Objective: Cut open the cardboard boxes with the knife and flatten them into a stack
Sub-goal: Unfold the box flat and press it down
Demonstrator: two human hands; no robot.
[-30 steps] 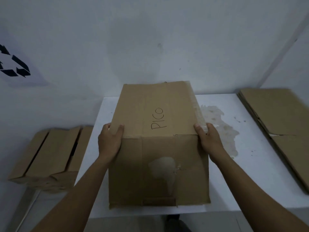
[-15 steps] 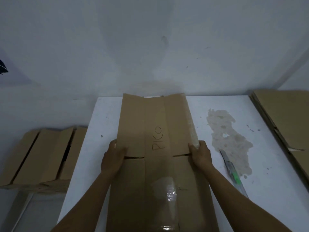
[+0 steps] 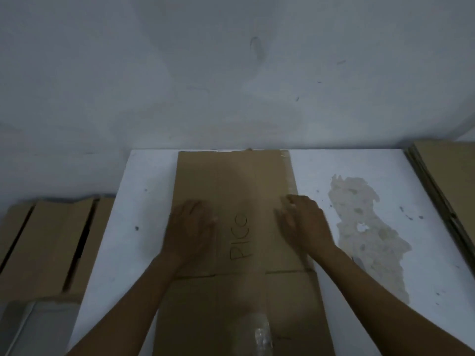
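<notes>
A brown cardboard box (image 3: 239,176) marked "PICO" lies flattened on the white table (image 3: 144,201), its far edge at the wall. My left hand (image 3: 190,232) presses flat on its left half, palm down. On the right half my right hand (image 3: 303,222) presses down too, fingers pointing away from me; both hands are blurred. Clear tape (image 3: 259,335) shines on the near flap. A sliver of the knife (image 3: 358,263) shows just past my right forearm, most of it hidden.
A stack of flattened cardboard (image 3: 447,181) lies at the table's right end. Lower down on the left stand several unflattened boxes (image 3: 48,242). A large pale stain (image 3: 367,227) marks the table right of the box. The wall stands directly behind.
The box went from standing upright to lying flat on the table. Both hands left its side edges and moved forward onto its top face.
</notes>
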